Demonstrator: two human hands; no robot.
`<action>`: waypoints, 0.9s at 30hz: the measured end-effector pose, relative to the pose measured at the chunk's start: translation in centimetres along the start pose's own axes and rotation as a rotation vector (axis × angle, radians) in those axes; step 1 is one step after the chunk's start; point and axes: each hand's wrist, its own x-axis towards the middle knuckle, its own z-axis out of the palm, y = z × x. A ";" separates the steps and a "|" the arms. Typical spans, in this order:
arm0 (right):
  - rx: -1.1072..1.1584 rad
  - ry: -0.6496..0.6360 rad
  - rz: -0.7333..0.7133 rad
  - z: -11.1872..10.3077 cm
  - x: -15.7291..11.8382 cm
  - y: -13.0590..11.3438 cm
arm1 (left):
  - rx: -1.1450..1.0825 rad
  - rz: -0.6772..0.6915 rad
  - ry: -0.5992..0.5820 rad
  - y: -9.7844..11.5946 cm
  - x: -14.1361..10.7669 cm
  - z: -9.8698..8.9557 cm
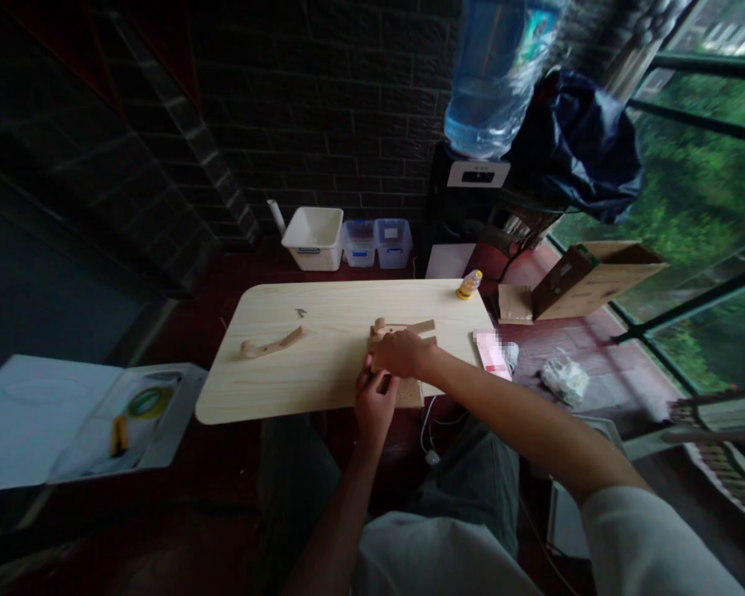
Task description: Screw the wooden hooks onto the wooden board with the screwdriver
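Observation:
A wooden board [411, 395] lies at the table's front edge, partly covered by both hands. My left hand [376, 403] is closed at the board's left side, thumb and fingers curled against it. Above it, my right hand [402, 353] is bent down over the board with its fingers closed; whatever is in them is hidden. Just beyond the right hand lies a curved wooden piece [419, 326] with a rounded end. A similar curved wooden piece [273, 343] rests on the left part of the table. Small metal pieces [301, 313], too small to name, lie behind it.
The pale wooden table [329, 302] carries a yellow-capped bottle [470, 285] at its far right corner and a pink packet [492, 354] at its right edge. An open white case [161, 414] stands left. Behind are bins [314, 240] and a water dispenser [465, 207]. A cable [427, 426] hangs in front.

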 end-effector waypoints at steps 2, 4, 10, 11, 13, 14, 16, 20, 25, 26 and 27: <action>-0.007 -0.003 -0.016 0.2 0.1 -0.1 | 0.005 0.003 -0.002 -0.1 0.0 0.0; -0.002 -0.013 -0.045 0.5 0.2 0.0 | 0.006 0.011 -0.003 -0.2 0.0 0.1; 0.038 -0.009 -0.053 1.1 0.7 0.8 | -0.005 0.011 -0.003 -0.2 0.0 0.2; 0.041 -0.002 -0.043 1.2 0.8 0.9 | -0.003 0.011 -0.001 -0.2 0.0 0.2; 0.045 0.011 -0.034 1.3 0.9 1.0 | 0.000 0.012 0.003 -0.2 0.1 0.3; 0.048 0.011 -0.034 1.4 0.8 1.0 | 0.001 0.011 0.006 -0.2 0.1 0.3; 0.050 0.002 -0.049 1.5 0.7 1.0 | -0.003 0.009 0.010 -0.3 0.0 0.3; 0.059 -0.016 -0.059 1.3 0.1 0.9 | -0.011 0.006 0.003 -0.3 0.0 0.4; 0.068 -0.019 -0.067 0.4 -0.3 0.9 | -0.013 0.016 0.009 -0.1 0.1 0.2; 0.064 -0.030 -0.078 0.2 -0.4 0.9 | -0.010 0.011 0.012 -0.1 0.1 0.2; 0.056 -0.040 -0.084 0.0 -0.4 0.9 | -0.009 0.006 0.013 0.0 0.1 0.1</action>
